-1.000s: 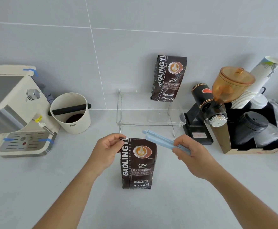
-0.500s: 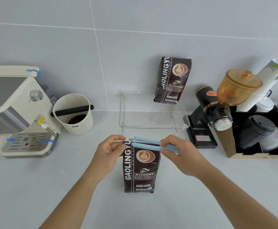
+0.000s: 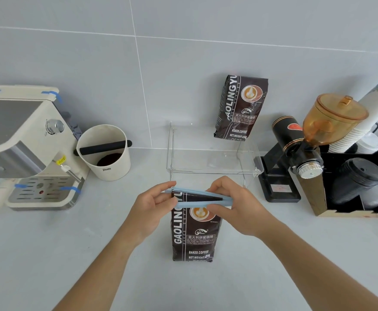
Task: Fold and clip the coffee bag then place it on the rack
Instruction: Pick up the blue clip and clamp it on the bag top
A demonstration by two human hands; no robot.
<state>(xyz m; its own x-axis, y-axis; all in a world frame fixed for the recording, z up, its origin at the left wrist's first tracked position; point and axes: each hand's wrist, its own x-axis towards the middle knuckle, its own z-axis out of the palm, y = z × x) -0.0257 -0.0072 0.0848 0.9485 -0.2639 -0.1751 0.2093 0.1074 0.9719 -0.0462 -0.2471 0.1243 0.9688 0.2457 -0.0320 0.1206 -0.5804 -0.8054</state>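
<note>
A dark brown coffee bag (image 3: 193, 234) stands upright on the counter in front of me, its top folded over. A light blue sealing clip (image 3: 197, 197) straddles the folded top, its two arms still spread apart at the left end. My left hand (image 3: 152, 205) pinches the bag's top left corner and the clip's open end. My right hand (image 3: 235, 207) grips the clip's hinged right end. Behind the bag stands a clear acrylic rack (image 3: 212, 153), with a second coffee bag (image 3: 240, 106) upright on its right rear.
An espresso machine (image 3: 24, 142) and a white knock box (image 3: 106, 151) stand at the left. A black grinder with an amber hopper (image 3: 313, 135), stacked paper cups (image 3: 367, 115) and black lids (image 3: 358, 178) in a box crowd the right.
My right hand brought the clip down and left from the air onto the bag's folded top. The clip's arms now sit on either side of the fold, and my left hand has reached its open end.
</note>
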